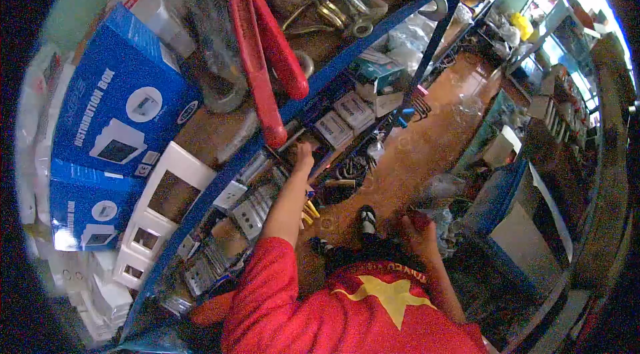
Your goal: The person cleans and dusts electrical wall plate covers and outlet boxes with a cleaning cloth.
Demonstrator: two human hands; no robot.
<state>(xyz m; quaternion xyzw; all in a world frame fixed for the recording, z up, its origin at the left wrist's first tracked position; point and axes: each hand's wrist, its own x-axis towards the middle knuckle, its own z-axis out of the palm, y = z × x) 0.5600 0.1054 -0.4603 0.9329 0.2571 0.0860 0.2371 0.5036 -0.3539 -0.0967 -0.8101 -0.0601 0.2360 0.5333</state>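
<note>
My left hand (305,156) reaches into the lower shelf beneath the blue shelf edge (333,81), near the end of a red handle (272,129). Its fingers are partly hidden and small, so what they touch cannot be made out. White boxes (335,129) lie just beyond it, and socket plates (251,216) are stacked nearer to me. My right hand (419,233) is low on the right, beside my body, with its fingers curled round a dark red object that I cannot make out clearly.
Blue distribution boxes (113,107) and white frames (150,231) fill the upper shelf at the left. Wrenches (353,1) lie at the top. A brown tiled floor (427,147) runs between the shelves. An open carton (527,234) stands at the right.
</note>
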